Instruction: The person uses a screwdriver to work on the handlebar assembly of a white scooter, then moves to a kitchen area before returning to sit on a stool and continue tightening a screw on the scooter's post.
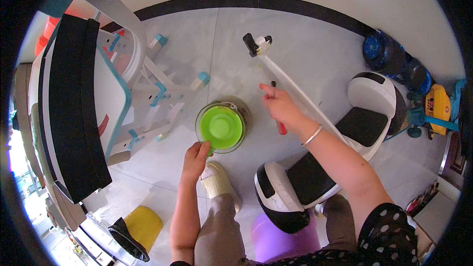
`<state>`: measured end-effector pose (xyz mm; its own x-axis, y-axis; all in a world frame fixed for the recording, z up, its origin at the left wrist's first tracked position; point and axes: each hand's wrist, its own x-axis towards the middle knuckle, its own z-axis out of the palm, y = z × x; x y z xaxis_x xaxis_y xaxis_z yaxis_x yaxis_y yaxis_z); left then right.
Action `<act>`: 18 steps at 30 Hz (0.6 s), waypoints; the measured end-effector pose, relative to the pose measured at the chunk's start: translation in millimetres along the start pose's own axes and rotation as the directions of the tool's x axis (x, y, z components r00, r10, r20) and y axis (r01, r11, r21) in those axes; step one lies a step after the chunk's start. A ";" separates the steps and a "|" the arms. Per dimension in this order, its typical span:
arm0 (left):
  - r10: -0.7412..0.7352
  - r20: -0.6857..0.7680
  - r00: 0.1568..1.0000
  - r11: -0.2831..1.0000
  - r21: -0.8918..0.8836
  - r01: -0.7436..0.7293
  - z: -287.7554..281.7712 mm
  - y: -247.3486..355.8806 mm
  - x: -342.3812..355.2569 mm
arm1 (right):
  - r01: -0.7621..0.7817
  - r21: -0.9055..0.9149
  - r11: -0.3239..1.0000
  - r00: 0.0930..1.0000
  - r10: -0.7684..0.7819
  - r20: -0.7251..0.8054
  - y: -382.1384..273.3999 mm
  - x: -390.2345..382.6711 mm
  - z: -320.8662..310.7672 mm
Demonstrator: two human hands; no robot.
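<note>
My left hand [196, 157] is closed on the short handle of a green round scoop [220, 128]. Around the scoop shows the clear rim of a round container [198, 133], with a metal piece at its far edge; what lies beneath is hidden. To the right, my right hand [281, 106] reaches forward with its index finger stretched out, nothing visibly gripped. Under or behind it is a slim tool with a red end [281, 128] and a black tip, its middle covered by the hand. Whether the hand touches the tool, I cannot tell.
A white self-balancing scooter [276, 187] with black footpads and a long white pole [295, 86] lies on the right. Left stands a white and blue desk frame [167, 88]. Around are a purple stool [286, 236], yellow bin [145, 226], blue water bottles [384, 54] and toy vehicle [437, 108].
</note>
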<state>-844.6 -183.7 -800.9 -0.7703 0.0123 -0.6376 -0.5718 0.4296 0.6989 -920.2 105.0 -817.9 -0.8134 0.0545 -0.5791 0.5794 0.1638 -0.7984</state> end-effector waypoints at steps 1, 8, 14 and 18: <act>-0.020 -0.008 1.000 0.999 -0.034 0.020 1.4 3.0 1.6 | 0.183 -0.456 0.871 0.975 -0.221 -0.031 1.6 2.4 5.9; -0.005 -0.018 1.000 0.998 -0.061 0.004 1.1 -12.0 1.1 | 0.155 -0.756 0.636 0.976 -0.216 0.019 8.9 47.9 31.8; -0.007 0.021 1.000 0.996 -0.088 0.009 8.5 2.6 -0.7 | 0.027 -0.927 0.375 0.881 -0.447 -0.155 40.9 108.8 26.5; 0.013 -0.004 1.000 0.993 -0.116 -0.013 2.5 -1.1 -4.7 | 0.104 -0.811 0.576 0.994 -0.077 0.073 13.5 78.9 34.1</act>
<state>-839.6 -182.0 -799.5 -0.7784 0.0145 -0.6276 -0.5906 0.3220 0.7399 -974.8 77.9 -879.9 -0.8497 -0.0299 -0.5264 0.2076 0.8988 -0.3861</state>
